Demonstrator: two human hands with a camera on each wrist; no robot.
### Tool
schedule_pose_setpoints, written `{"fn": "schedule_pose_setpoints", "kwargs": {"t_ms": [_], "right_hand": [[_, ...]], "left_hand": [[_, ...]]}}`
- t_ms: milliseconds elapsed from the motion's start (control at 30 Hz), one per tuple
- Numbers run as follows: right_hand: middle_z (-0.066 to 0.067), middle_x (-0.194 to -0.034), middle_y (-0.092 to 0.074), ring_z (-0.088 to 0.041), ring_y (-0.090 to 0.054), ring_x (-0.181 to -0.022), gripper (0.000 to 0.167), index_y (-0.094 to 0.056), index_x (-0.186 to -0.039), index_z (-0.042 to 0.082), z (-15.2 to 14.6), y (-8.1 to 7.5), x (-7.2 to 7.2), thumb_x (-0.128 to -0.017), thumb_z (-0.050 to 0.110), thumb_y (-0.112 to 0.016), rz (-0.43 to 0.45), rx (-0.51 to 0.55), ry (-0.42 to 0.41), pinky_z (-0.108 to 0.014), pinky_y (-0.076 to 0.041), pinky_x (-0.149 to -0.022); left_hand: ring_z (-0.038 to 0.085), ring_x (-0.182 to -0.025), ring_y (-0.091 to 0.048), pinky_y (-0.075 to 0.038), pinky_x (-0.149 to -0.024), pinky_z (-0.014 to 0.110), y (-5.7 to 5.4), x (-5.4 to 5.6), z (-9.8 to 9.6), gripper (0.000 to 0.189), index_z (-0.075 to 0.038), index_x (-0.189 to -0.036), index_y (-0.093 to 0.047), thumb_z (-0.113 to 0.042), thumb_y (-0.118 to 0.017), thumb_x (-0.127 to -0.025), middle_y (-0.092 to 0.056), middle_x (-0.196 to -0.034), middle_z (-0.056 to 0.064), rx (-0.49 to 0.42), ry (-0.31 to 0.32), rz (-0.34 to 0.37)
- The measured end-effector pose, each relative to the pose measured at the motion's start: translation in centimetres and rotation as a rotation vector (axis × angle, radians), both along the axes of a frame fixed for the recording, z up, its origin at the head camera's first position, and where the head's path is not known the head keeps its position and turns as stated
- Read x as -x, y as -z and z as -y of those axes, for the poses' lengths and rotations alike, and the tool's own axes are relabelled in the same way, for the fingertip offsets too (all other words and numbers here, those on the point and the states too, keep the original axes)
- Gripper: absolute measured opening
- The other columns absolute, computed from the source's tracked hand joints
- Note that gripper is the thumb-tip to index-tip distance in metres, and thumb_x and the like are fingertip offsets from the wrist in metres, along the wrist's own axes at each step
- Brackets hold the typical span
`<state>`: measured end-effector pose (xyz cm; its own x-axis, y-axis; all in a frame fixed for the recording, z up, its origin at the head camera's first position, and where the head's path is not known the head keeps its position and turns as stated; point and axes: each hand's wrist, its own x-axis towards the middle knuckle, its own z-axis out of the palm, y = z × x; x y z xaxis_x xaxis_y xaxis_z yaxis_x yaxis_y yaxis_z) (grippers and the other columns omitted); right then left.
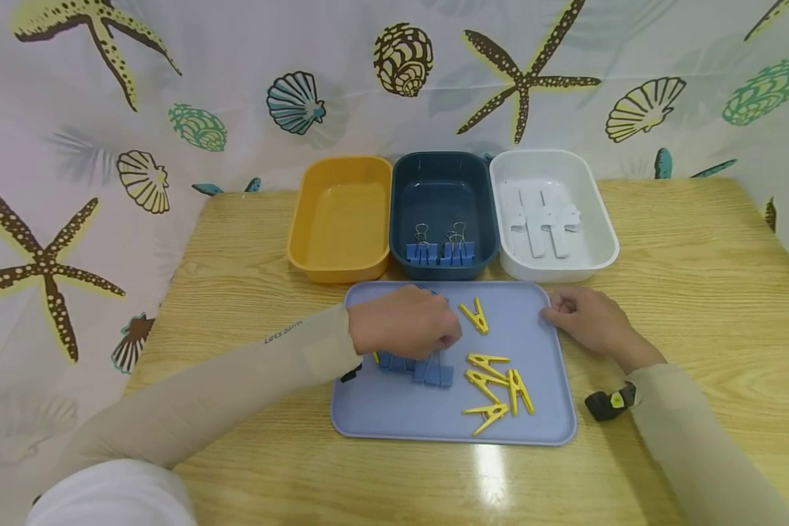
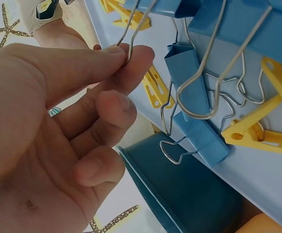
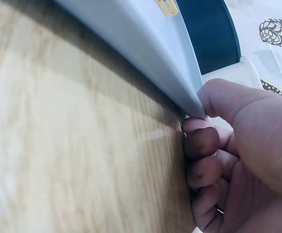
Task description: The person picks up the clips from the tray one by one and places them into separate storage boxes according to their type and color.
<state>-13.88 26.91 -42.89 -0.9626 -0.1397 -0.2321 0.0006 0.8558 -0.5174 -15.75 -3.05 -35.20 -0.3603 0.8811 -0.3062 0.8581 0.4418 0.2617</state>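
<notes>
My left hand [image 1: 408, 321] is over the left half of the lavender tray [image 1: 408, 427]. Its thumb and forefinger pinch the wire handle of a blue binder clip [image 1: 433, 372]; the left wrist view shows that wire handle [image 2: 140, 26] between the fingertips. More blue binder clips [image 2: 202, 138] lie around it, partly hidden under the hand in the head view. Several yellow clothespins [image 1: 488, 416] are spread on the tray's right half, and another clothespin [image 2: 262, 131] lies among the clips. At the tray's upper right corner, my right hand [image 1: 588, 318] grips the rim [image 3: 192, 99] between thumb and curled fingers.
Behind the tray stand three bins side by side: a yellow bin [image 1: 342, 274], a dark blue bin [image 1: 443, 273] holding binder clips [image 1: 457, 253], and a white bin [image 1: 559, 273] holding several white clips [image 1: 544, 226]. A patterned cloth [image 1: 342, 44] hangs behind the wooden table [image 1: 250, 241].
</notes>
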Motion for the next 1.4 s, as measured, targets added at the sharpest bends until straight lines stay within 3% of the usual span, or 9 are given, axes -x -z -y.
{"fn": "schedule_pose_setpoints", "kwargs": {"t_ms": [267,500,1000,1400], "right_hand": [[-0.001,-0.068,-0.052,-0.017,-0.047,-0.067,0.027,-0.054,-0.073,0.012,-0.2,0.1,0.3,-0.092,0.03,-0.062,-0.003,0.007,-0.005,-0.029,-0.035,-0.064],[0.0,-0.066,-0.051,-0.016,-0.047,-0.066,0.026,-0.054,-0.074,0.012,-0.1,0.1,0.2,-0.092,0.03,-0.062,-0.001,0.008,-0.009,-0.029,-0.035,-0.063],[0.0,-0.065,-0.051,-0.016,-0.046,-0.066,0.027,-0.054,-0.073,0.012,-0.1,0.2,0.1,-0.091,0.029,-0.062,-0.006,0.009,-0.002,-0.029,-0.034,-0.062],[0.001,-0.065,-0.051,-0.016,-0.046,-0.065,0.025,-0.054,-0.074,0.012,0.0,0.1,0.0,-0.091,0.028,-0.062,-0.004,0.006,-0.001,-0.029,-0.034,-0.062]], "left_hand": [[0.009,-0.057,-0.036,-0.025,-0.052,0.022,-0.4,-0.1,0.0,0.024,-0.018,-0.073,-0.06,-0.01,-0.053,-0.095,-0.035,-0.062,-0.006,-0.013,0.011,-0.017],[0.009,-0.061,-0.045,-0.031,-0.054,0.019,-0.7,-0.1,0.0,0.02,-0.015,-0.082,-0.07,-0.01,-0.054,-0.094,-0.048,-0.065,-0.006,-0.04,0.021,-0.023],[0.008,-0.062,-0.047,-0.031,-0.053,0.019,-1.9,-0.1,0.2,0.019,-0.017,-0.081,-0.066,-0.015,-0.055,-0.096,-0.05,-0.067,-0.006,-0.086,0.045,-0.013],[0.009,-0.061,-0.049,-0.032,-0.053,0.02,-2.6,0.1,0.2,0.018,-0.018,-0.086,-0.069,-0.019,-0.055,-0.097,-0.056,-0.07,-0.006,-0.056,0.002,-0.029]]}}
